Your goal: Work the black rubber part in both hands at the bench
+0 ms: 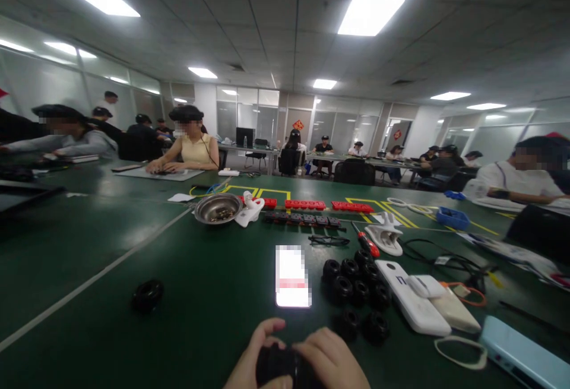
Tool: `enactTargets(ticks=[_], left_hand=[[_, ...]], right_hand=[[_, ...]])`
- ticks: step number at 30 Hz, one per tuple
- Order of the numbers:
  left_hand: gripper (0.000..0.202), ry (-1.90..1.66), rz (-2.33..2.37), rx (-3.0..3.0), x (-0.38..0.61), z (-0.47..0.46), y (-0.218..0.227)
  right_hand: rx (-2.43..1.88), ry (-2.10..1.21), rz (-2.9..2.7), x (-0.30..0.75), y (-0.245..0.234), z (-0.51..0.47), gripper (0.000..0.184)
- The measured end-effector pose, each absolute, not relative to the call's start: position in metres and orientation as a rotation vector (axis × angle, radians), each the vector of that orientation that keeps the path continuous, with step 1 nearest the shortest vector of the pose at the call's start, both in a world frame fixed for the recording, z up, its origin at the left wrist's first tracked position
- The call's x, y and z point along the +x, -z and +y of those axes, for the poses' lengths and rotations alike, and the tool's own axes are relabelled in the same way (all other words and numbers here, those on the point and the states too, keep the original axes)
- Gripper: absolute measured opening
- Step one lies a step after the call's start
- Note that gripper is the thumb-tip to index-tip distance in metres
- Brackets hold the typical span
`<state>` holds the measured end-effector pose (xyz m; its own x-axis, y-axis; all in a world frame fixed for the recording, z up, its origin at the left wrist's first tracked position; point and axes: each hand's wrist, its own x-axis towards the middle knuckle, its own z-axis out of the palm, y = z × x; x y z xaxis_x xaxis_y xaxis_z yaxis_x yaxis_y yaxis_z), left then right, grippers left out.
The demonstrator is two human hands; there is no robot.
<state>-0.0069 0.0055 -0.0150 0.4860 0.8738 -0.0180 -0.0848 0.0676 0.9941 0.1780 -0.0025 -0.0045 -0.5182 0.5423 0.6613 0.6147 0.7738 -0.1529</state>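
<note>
At the bottom edge, my left hand (256, 354) is curled round a black rounded part (278, 360), its forefinger raised off it. My right hand (333, 358) presses its closed fingers against the same part from the other side. Much of the part is covered by my fingers or cut off by the frame. Just beyond my hands lies a lit phone (291, 276). Right of the phone sits a cluster of several black wheel-like rings (342, 288). A single similar ring (148, 295) lies apart on the left.
Farther back stand a metal bowl (218, 208) with small pieces, red strips (305, 205) and a dark strip of sockets (307, 220). A screwdriver (367, 243), glasses (328, 240), a white power bank (412, 297) and a light-blue case (525, 347) are rightward. Other people sit around.
</note>
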Motion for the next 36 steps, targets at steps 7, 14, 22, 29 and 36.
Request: enactTargets(ticks=[7, 14, 22, 29, 36], left_hand=[[0.068, -0.676, 0.832, 1.162, -0.003, -0.004, 0.002], [0.07, -0.821, 0.771, 1.171, 0.001, -0.01, 0.0], [0.059, -0.8, 0.765, 1.111, 0.005, -0.012, -0.004], [0.056, -0.741, 0.809, 1.016, 0.003, -0.011, -0.011], [0.048, -0.795, 0.777, 1.103, 0.0, -0.012, -0.012]], right_hand=[[-0.821, 0.058, -2.268, 0.178, -0.016, -0.015, 0.05], [-0.955, -0.126, -2.247, 0.177, -0.018, -0.024, 0.036], [-1.011, -0.715, -2.054, 0.175, -0.013, -0.024, 0.041], [-0.953, -0.446, -2.22, 0.174, -0.014, -0.028, 0.048], [-1.155, -0.561, -2.124, 0.177, -0.019, -0.028, 0.028]])
